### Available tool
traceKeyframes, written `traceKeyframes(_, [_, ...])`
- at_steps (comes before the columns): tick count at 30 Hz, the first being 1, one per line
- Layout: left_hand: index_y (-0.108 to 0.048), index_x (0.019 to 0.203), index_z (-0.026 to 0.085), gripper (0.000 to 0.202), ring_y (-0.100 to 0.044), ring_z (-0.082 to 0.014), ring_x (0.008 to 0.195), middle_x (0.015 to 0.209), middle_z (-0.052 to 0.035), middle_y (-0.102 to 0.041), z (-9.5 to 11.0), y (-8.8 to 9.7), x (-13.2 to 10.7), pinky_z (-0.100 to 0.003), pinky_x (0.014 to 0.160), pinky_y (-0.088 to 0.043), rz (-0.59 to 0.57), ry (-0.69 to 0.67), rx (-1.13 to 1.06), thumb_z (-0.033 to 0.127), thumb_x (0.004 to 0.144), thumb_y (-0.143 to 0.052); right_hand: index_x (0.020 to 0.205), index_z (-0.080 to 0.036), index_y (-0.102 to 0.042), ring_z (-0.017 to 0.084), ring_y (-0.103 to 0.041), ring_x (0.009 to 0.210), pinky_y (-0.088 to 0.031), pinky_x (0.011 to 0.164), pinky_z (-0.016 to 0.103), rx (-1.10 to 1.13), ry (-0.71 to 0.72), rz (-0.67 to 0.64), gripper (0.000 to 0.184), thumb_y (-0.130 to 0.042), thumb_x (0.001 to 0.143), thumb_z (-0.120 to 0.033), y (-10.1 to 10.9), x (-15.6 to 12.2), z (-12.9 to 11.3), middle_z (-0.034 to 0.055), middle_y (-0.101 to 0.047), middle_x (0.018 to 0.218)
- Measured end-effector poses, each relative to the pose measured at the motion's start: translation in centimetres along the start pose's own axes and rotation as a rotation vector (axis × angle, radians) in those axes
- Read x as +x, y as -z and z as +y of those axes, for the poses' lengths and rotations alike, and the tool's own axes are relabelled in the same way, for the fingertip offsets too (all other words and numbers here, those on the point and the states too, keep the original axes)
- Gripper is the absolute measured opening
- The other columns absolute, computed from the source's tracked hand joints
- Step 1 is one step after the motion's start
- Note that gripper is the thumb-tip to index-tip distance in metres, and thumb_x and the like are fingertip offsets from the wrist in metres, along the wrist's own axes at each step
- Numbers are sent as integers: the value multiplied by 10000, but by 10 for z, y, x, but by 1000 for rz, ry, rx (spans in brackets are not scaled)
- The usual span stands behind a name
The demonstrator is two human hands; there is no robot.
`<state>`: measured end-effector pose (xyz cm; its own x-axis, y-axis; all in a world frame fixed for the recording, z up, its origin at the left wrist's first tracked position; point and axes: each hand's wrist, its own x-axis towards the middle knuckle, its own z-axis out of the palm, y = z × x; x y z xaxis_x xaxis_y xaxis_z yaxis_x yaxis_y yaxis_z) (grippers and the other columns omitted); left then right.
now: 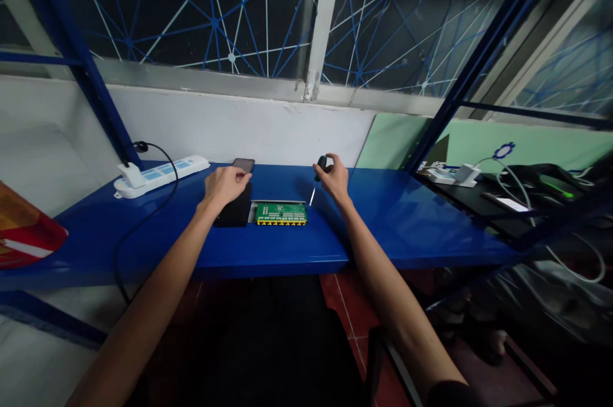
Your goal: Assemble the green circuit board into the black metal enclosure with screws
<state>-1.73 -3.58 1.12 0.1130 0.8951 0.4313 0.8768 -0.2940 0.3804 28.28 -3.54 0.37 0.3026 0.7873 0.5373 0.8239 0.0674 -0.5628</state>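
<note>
In my right hand is a screwdriver, gripped by its dark handle with the thin metal shaft pointing down at the blue desk. Its tip hangs near the right end of a green circuit board, which has a row of yellow ports along its front edge. A metal plate or casing shows behind and left of the board. My left hand is closed, thumb and fingertips pinched together; anything between them is too small to make out. It hovers over a flat black panel lying left of the board.
A dark phone-like slab lies behind my left hand. To the left are a white power strip, a black cable and a red-and-yellow package. Blue frame posts flank the blue desk. Chargers and cables crowd the dark right-hand table.
</note>
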Motion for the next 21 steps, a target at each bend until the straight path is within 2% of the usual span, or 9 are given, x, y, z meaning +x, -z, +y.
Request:
traceKeyframes(3, [-724, 1064, 192, 501, -616, -388, 966, 968, -184, -690, -2, -2, -1, -451, 770, -447, -59, 95, 193, 587, 842, -512, 1163, -227, -646, 258, -667, 931, -485, 762, 325, -204, -54, -191, 447, -606, 791, -473, 0, 3, 25, 77, -730, 947])
traceKeyframes(7, [-662, 1172, 147, 734, -579, -427, 1035, 1128, -243, -617, -2, -4, -2, -496, 802, -444, -156, 146, 279, 737, 782, -466, 1149, -255, -660, 274, -652, 1022, -487, 779, 322, -374, 28, -380, 433, -629, 780, -479, -5, -5, 23, 88, -718, 1072])
traceKeyframes(13, [-609, 1258, 140, 965, -530, -482, 1101, 1210, -270, -573, 1, -7, -1, -546, 832, -419, -292, 193, 225, 862, 627, -495, 1222, -237, -593, 297, -661, 1014, -495, 781, 354, -503, 102, -403, 503, -546, 839, -560, -7, -14, 11, 122, -706, 1098])
traceKeyframes(17, [-648, 1210, 158, 870, -565, -455, 1074, 1141, -244, -627, 4, -8, 0, -512, 818, -437, -309, 189, 237, 804, 638, -537, 1235, -228, -567, 296, -664, 1009, -494, 785, 363, -541, 101, -423, 540, -470, 877, -619, -4, -16, 8, 135, -699, 1104])
traceKeyframes(21, [-703, 1100, 191, 690, -609, -435, 1003, 1030, -213, -678, 3, -5, 0, -496, 775, -458, -243, 211, 210, 706, 651, -601, 1203, -224, -580, 291, -673, 981, -494, 771, 359, -550, 97, -412, 535, -432, 894, -634, -2, -20, 4, 139, -706, 1076])
